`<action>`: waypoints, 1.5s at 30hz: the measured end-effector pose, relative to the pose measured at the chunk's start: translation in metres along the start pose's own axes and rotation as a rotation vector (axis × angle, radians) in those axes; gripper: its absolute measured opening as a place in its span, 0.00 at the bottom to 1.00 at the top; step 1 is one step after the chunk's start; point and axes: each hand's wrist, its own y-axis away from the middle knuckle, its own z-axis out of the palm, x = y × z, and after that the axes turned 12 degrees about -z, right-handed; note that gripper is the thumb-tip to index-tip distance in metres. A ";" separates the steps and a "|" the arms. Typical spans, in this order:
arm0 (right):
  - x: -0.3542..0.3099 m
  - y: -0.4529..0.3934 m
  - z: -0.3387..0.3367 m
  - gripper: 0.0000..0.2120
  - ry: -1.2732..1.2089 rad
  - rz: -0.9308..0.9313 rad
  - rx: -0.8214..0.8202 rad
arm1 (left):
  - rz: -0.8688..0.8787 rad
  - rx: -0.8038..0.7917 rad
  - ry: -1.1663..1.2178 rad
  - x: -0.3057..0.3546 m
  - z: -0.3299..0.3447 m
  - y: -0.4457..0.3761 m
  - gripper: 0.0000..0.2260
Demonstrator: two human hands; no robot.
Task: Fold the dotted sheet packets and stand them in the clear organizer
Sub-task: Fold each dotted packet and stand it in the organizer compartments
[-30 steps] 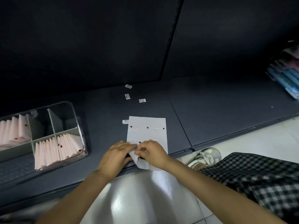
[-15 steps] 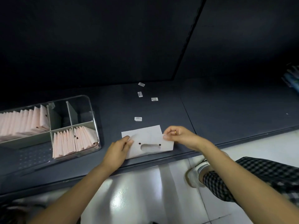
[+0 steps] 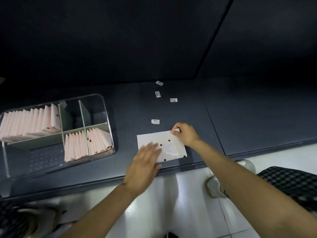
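1. A white dotted sheet packet (image 3: 173,148) is seen lying flat on the dark shelf (image 3: 248,121), close to its front edge, with its long side running from left to right.
2. Several small dark dots are visible on the sheet: two near the middle, one at the lower edge and one at the lower right corner. A shiny, slightly wrinkled transparent patch is noticed at about 5 o'clock from the middle.
3. The left hand (image 3: 144,167) is laid with straight fingers on the left part of the sheet, at 8 o'clock of it; nothing is gripped by it. The hand is a little blurred.
4. The upper right corner of the sheet, at 1 o'clock, is pinched by the curled fingers of the right hand (image 3: 184,134).
5. The clear organizer (image 3: 106,107) is placed at 9 o'clock from the sheet, well apart from it. Folded pink packets (image 3: 85,145) are stood in its front compartment, and more in the rear left one.
6. Four small white labels (image 3: 155,121) are scattered at 12 o'clock from the sheet.
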 end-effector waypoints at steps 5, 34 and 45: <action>0.001 -0.003 0.001 0.03 0.018 0.015 -0.022 | 0.005 -0.236 -0.262 -0.003 0.018 0.020 0.34; 0.016 0.112 0.014 0.14 0.650 -0.652 0.138 | 0.074 -0.342 -0.375 -0.053 -0.007 0.027 0.33; -0.003 0.082 0.020 0.07 0.790 -0.833 0.045 | -0.032 -0.080 -0.127 -0.030 -0.009 0.007 0.19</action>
